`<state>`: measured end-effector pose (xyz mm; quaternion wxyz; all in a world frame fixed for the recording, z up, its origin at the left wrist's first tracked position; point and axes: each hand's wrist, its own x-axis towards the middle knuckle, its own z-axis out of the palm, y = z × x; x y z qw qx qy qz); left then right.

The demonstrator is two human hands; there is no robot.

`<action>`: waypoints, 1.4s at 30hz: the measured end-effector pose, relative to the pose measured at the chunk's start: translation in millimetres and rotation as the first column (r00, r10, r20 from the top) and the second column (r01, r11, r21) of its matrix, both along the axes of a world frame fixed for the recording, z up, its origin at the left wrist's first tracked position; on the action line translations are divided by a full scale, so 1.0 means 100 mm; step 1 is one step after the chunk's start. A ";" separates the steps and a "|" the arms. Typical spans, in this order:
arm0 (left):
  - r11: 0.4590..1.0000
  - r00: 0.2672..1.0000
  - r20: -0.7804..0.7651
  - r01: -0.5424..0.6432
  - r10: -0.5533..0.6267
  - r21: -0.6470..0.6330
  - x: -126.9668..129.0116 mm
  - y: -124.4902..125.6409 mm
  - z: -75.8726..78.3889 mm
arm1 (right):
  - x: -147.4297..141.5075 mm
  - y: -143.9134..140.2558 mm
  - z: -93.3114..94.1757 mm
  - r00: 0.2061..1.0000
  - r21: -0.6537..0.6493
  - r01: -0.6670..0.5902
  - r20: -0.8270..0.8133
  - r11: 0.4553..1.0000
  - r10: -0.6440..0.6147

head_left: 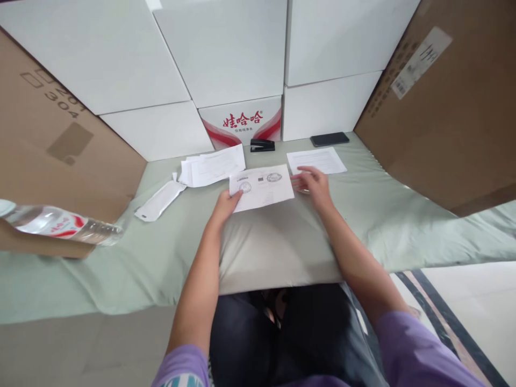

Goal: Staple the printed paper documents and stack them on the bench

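A white envelope (266, 193) with round black stamp marks and a small square code is raised a little over the cloth-covered table. My left hand (229, 204) grips its lower left corner, thumb on top. Just beyond the envelope's right edge is my right hand (316, 187), its fingers bent around a small, pale-rimmed thing mostly hidden beneath them; I cannot make out what it is. Behind that hand lies a printed white sheet (318, 160). Several white papers (217, 165) overlap at the back left, and a black stapler (262, 145) sits behind the envelope.
White cartons (237, 48) are stacked along the back. Brown cardboard boxes flank the table at left (52, 161) and right (451, 118). A water bottle (60, 223) lies at far left, a white packet (161, 200) near it. A black phone (329, 139) rests at back right.
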<state>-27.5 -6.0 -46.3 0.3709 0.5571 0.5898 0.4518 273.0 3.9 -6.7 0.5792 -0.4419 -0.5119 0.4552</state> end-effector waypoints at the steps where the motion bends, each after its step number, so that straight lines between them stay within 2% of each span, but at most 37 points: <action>1: 0.998 1.000 0.000 0.024 -0.024 -0.053 -0.01 0.00 0.00 | 0.08 0.02 0.05 0.995 0.023 0.086 -0.046 0.996 -0.085; 5: 0.972 0.991 0.060 0.126 -0.116 -0.200 0.03 -0.06 0.02 | 0.41 0.14 0.14 0.901 0.023 0.417 -0.142 0.908 -0.410; 8: 0.950 0.985 0.099 0.163 -0.141 -0.266 0.11 -0.09 0.05 | 0.54 0.23 0.09 0.858 -0.040 0.504 -0.089 0.863 -0.505; 11: 0.941 0.985 0.097 0.164 -0.141 -0.295 0.17 -0.09 0.03 | 0.52 0.26 0.00 0.884 -0.016 0.448 0.161 0.894 -0.440; 13: 0.947 0.987 0.097 0.151 -0.129 -0.283 0.19 -0.08 0.00 | 0.44 0.24 -0.06 0.844 0.043 0.366 0.406 0.930 -0.351; 16: 0.958 0.987 0.107 0.143 -0.120 -0.250 0.21 -0.04 -0.06 | 0.30 0.19 -0.11 0.664 0.077 0.309 0.696 0.948 -0.273; 19: 0.960 0.981 0.123 0.172 -0.148 -0.220 0.21 -0.02 -0.11 | 0.21 0.17 -0.13 0.497 0.055 0.330 0.839 0.942 -0.223; 21: 0.963 0.980 0.120 0.182 -0.161 -0.201 0.21 -0.01 -0.13 | 0.19 0.17 -0.13 0.434 0.033 0.341 0.881 0.939 -0.189; 23: 0.966 0.983 0.099 0.173 -0.156 -0.192 0.20 0.00 -0.16 | 0.18 0.19 -0.13 0.406 0.019 0.348 0.898 0.937 -0.169; 29: 0.971 0.988 0.053 0.153 -0.146 -0.186 0.22 -0.01 -0.18 | 0.15 0.22 -0.13 0.373 0.019 0.372 0.913 0.928 -0.168; 38: 0.969 0.989 0.025 0.148 -0.146 -0.197 0.29 -0.05 -0.14 | 0.13 0.28 -0.13 0.341 -0.060 0.375 0.937 0.925 -0.078; 42: 0.973 0.988 -0.065 0.124 -0.139 -0.195 0.25 -0.05 -0.12 | 0.10 0.28 -0.10 0.295 -0.078 0.356 0.955 0.931 -0.033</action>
